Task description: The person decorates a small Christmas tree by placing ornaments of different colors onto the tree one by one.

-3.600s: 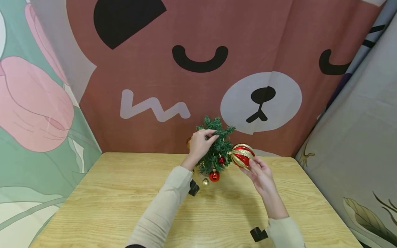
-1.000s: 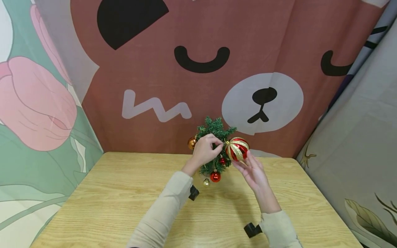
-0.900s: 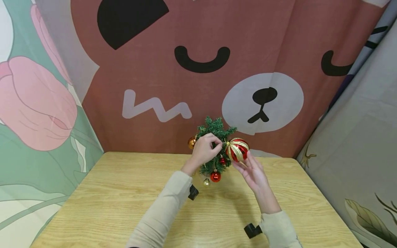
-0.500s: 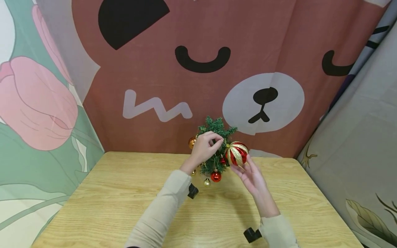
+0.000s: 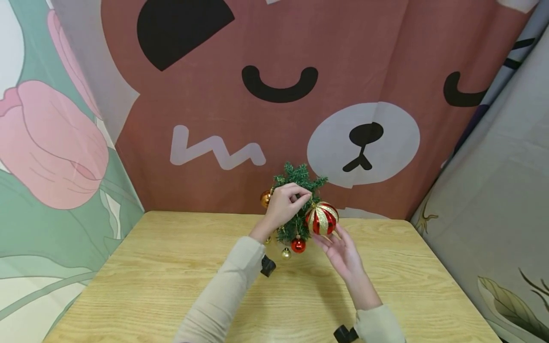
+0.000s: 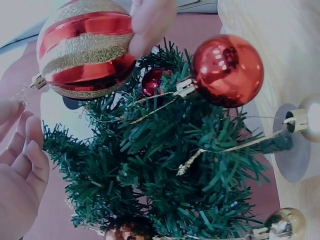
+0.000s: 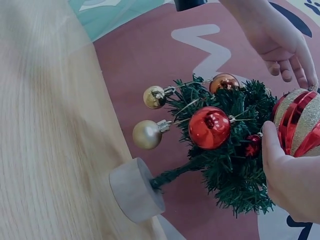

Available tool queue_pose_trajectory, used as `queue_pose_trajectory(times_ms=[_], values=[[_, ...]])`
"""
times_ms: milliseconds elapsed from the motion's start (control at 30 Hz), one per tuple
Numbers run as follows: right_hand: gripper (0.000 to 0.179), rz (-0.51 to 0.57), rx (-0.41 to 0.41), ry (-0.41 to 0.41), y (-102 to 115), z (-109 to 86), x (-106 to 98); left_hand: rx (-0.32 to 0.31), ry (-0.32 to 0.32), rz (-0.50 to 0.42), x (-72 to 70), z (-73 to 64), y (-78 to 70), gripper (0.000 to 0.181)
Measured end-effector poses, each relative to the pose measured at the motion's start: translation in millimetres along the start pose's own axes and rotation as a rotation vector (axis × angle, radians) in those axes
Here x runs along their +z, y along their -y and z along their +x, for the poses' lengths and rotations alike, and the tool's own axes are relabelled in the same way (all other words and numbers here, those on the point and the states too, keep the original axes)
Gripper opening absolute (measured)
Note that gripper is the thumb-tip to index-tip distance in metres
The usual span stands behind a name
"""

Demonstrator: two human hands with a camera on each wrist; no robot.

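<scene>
A small green Christmas tree (image 5: 300, 174) stands on the table, hung with several baubles. My left hand (image 5: 283, 205) is in front of its upper branches, thumb and fingertips pinching the gold hanging string of a large red-and-gold striped bauble (image 5: 321, 218). From below, my right hand (image 5: 343, 257) holds that bauble between thumb and fingers. In the left wrist view the striped bauble (image 6: 87, 50) is close to the branches, its gold cap pointing toward the left hand (image 6: 20, 175). Whether the string touches a branch is hard to tell.
A shiny red bauble (image 5: 298, 245), a pale gold one (image 5: 286, 253) and an orange one (image 5: 265, 198) hang on the tree. Its round pale base (image 7: 137, 190) rests on the wooden table (image 5: 180, 276). A bear-print curtain (image 5: 206, 95) hangs behind the table.
The striped bauble has come down and leftward, in front of the tree's right side, and its cap now points up. The right hand moved with it; the left hand moved down from the upper branches.
</scene>
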State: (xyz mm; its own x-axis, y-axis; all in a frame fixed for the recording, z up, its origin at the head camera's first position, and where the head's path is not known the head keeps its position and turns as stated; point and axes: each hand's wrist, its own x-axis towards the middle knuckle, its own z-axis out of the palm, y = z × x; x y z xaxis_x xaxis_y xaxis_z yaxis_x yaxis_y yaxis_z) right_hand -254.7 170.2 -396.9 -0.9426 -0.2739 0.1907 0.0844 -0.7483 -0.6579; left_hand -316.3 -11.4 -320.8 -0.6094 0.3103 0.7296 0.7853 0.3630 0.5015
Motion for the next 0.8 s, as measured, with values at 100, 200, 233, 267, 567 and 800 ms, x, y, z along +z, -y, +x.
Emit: queue_pose_trajectory(times_ms=[100, 200, 233, 267, 567, 800], values=[[0.031, 0.002, 0.037, -0.046, 0, -0.6, 2, 0.017, 0.008, 0.002, -0.8, 0.1, -2.4, 0.012], [0.031, -0.064, 0.042, -0.093, 1, 0.2, 5, 0.031, 0.019, 0.009, -1.3, 0.3, -3.9, 0.012], [0.032, -0.1, 0.041, -0.109, 1, 0.7, 5, 0.034, 0.022, 0.011, -1.3, 0.4, -4.3, 0.012], [0.033, -0.138, 0.04, -0.133, 2, 0.9, 6, 0.037, 0.024, 0.015, -1.1, 0.6, -4.4, 0.012], [0.045, -0.507, -0.032, -0.338, 18, 4.6, 19, 0.053, 0.038, 0.03, -1.4, 1.2, -9.7, 0.012], [0.024, -0.929, -0.209, -0.426, 28, 15.8, 26, 0.065, 0.036, 0.04, -2.3, 1.3, -12.3, 0.011]])
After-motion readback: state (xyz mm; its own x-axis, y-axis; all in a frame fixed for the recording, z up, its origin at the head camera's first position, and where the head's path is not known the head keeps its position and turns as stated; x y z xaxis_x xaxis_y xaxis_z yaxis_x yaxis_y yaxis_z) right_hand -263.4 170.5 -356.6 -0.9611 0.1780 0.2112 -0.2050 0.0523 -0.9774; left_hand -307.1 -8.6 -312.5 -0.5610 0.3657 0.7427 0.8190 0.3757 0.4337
